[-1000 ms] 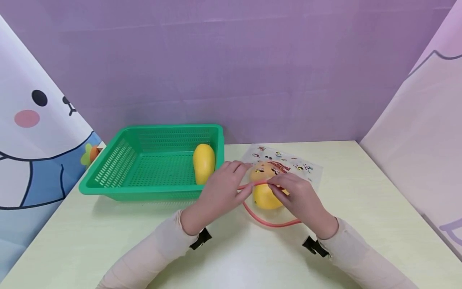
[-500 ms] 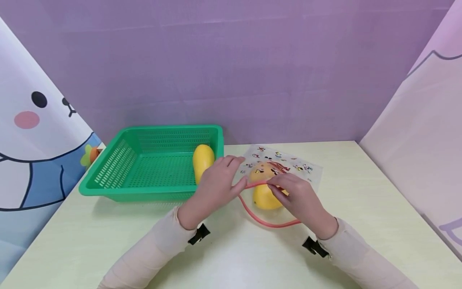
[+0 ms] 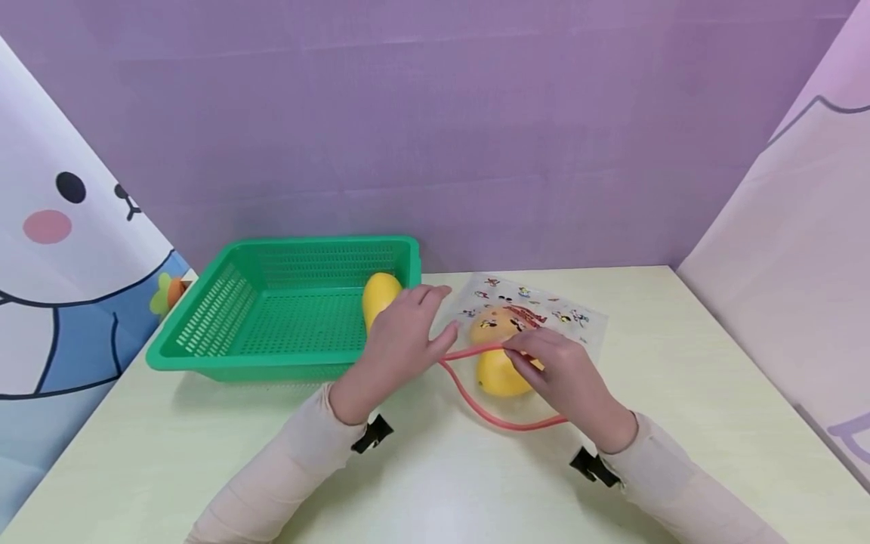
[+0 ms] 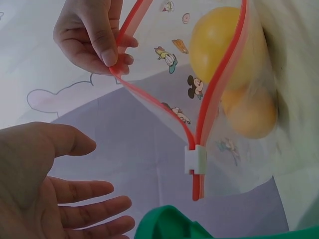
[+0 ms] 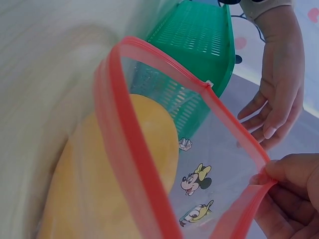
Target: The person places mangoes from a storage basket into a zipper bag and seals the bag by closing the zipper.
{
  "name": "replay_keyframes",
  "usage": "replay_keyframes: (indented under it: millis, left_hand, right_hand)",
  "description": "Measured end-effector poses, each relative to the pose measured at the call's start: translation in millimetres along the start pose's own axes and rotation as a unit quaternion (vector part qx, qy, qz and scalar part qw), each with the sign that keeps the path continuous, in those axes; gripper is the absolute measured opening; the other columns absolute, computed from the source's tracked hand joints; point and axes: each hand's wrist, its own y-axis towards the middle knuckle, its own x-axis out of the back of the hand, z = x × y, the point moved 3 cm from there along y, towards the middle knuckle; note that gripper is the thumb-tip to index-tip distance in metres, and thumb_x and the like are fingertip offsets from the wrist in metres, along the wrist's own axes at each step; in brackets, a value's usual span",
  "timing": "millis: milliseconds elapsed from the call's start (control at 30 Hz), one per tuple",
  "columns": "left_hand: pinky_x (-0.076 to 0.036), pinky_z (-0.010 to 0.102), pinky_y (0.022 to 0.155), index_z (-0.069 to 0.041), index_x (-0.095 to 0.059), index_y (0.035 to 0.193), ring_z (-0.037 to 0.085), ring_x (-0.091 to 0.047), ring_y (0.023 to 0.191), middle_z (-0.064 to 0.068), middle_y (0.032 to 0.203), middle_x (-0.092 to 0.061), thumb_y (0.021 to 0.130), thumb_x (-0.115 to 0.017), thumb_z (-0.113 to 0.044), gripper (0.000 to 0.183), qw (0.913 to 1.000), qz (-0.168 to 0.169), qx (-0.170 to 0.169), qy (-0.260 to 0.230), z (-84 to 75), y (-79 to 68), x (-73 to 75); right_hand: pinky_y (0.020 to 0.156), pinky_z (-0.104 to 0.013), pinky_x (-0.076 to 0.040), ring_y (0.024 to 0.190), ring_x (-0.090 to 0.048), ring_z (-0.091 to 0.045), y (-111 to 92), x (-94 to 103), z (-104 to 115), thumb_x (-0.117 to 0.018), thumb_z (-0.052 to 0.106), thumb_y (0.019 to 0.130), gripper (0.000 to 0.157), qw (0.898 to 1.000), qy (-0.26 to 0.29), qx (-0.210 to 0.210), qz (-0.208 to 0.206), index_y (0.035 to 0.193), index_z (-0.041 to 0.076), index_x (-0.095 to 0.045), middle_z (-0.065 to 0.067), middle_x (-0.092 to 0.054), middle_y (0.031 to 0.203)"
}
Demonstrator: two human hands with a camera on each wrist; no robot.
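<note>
Clear plastic bag (image 3: 557, 302) held up by its red rim (image 3: 476, 351), mango (image 3: 379, 298) in the basket (image 3: 272, 363)

The bag lies on a pale worktop (image 3: 680, 363), to the right of the green basket. The right hand (image 3: 560, 370) pinches the rim's far strand between thumb and fingers; the near strand loops toward the person, so the mouth gapes. The left hand (image 3: 404, 332) has its fingers spread wide, holding nothing.

What seems to matter most is how the left hand sits between mango and bag. The mango lies at the basket's right end, up and left of the fingers, its long axis running away from the person; the left hand is much the nearer and partly hides it. To those fingers' right, near but apart, is the rim's white slider (image 4: 195, 159).

A yellow fruit (image 4: 214, 45) and an orange fruit (image 4: 251, 112) appear to be inside the bag.

Printed on the film are a Mickey Mouse (image 4: 195, 87), a Minnie Mouse (image 5: 196, 179) and a duck (image 5: 197, 213). Red lettering (image 3: 526, 313) is too small to read. No brand name can be made out.
</note>
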Motion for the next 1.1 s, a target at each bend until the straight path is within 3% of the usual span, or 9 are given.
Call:
replay_keyframes:
  millis: [400,733,1100]
  left_hand:
    - [-0.053,0.037,0.08,-0.002,-0.055,0.126,0.027,-0.057,0.105,0.013,0.121,-0.06,0.088,-0.062,-0.033,0.05,0.9985,0.025,0.048,-0.01,13.7,6.9,2.3]
    - [-0.051,0.044,0.085,0.002,-0.056,0.125,0.033,-0.056,0.109,0.018,0.119,-0.06,0.089,-0.061,-0.029,0.047,0.9989,-0.008,0.045,-0.01,29.9,10.9,5.5]
    - [-0.046,0.047,0.095,0.0,-0.05,0.132,0.034,-0.048,0.122,0.018,0.131,-0.053,0.091,-0.058,-0.035,0.054,0.9928,0.048,0.109,-0.019,45.2,15.4,7.9]
  right_hand:
    - [0.063,-0.027,-0.055,0.079,-0.067,-0.018,-1,-1.3,-1,-0.079,-0.006,0.067,0.024,1.0,0.003,0.001,-0.008,0.088,0.003,-0.072,-0.004,-0.071,0.086]
    - [0.066,-0.027,-0.055,0.08,-0.067,-0.017,1,0.2,0,-0.08,-0.005,0.067,0.025,1.0,0.003,-0.001,-0.003,0.089,0.003,-0.071,-0.004,-0.071,0.086]
    - [0.064,-0.028,-0.055,0.079,-0.067,-0.018,0,-0.6,0,-0.08,-0.006,0.067,0.024,1.0,0.003,0.002,-0.006,0.088,0.003,-0.071,-0.004,-0.071,0.085]
